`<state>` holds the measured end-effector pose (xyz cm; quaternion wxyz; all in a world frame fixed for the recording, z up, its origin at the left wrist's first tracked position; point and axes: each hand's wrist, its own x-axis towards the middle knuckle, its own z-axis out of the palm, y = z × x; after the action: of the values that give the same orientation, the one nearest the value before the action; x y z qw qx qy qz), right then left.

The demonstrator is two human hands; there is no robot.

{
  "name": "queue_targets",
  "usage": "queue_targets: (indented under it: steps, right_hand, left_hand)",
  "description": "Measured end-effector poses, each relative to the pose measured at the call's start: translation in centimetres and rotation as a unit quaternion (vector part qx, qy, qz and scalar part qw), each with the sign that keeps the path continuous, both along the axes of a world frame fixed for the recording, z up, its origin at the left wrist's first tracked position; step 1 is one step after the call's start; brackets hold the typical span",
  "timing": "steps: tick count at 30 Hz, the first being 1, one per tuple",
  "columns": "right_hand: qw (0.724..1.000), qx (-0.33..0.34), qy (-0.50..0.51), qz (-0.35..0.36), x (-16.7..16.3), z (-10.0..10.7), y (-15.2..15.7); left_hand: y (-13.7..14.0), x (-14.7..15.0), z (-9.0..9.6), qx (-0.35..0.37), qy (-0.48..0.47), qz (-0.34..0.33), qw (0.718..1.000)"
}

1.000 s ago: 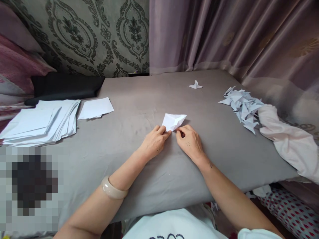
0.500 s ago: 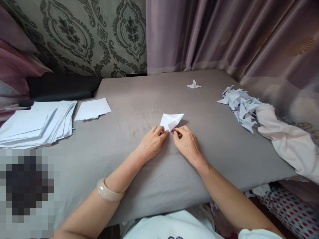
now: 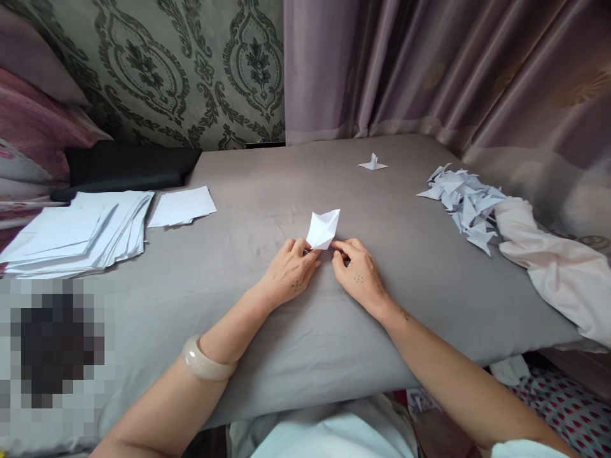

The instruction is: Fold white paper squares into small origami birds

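White paper (image 3: 324, 229): folded, at the frame's centre, one corner pointing up and right.
Left hand (image 3: 292, 268): pinching the paper's lower left edge.
Right hand (image 3: 358, 272): at its lower right; cannot tell whether it grips.
Sheet stack (image 3: 81, 235): left of the frame.
Folded heap (image 3: 465, 198): right of the frame.

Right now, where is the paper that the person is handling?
In the head view, the paper is near the middle, in the left hand, the right hand close beside it.
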<state>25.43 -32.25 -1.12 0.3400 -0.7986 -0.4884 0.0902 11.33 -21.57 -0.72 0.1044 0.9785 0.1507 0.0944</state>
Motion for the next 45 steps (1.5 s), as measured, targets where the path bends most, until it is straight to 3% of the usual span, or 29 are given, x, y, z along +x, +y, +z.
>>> queue_targets:
  steps: [4, 11, 18, 25, 33, 39, 42, 45]
  right_hand:
    - [0.999, 0.014, 0.007, 0.034, 0.7, -0.6, 0.0]
    - [0.984, -0.060, -0.077, 0.147, 1.5, 0.4, -0.6]
    - [0.996, 0.018, -0.004, 0.085, 2.3, -0.2, -0.2]
    - [0.987, 0.056, -0.035, 0.148, 2.5, -0.8, -0.8]
    - [0.973, 0.011, -0.142, 0.182, 1.5, -0.1, -1.6]
    - [0.960, -0.010, -0.207, 0.186, 1.2, 0.0, -1.7]
    - [0.956, -0.017, -0.226, 0.187, 0.9, 0.0, -1.8]
    - [0.956, -0.017, -0.230, 0.183, 0.7, 0.0, -1.7]
  left_hand:
    - [-0.1, -0.1, 0.1, -0.007, 0.011, -0.001, 1.000]
    - [0.3, -0.4, -0.1, -0.063, -0.006, 0.030, 0.998]
    - [0.6, -0.3, -0.5, -0.018, -0.009, 0.018, 1.000]
    - [1.4, -0.1, -0.5, -0.003, 0.011, -0.003, 1.000]
    - [1.7, -0.6, -0.2, -0.040, 0.017, -0.022, 0.999]
    - [1.6, -1.1, 0.4, -0.078, -0.031, -0.032, 0.996]
    - [1.5, -1.1, 0.6, -0.114, -0.060, -0.004, 0.992]
    - [1.5, -0.7, 0.3, -0.167, -0.098, 0.066, 0.979]
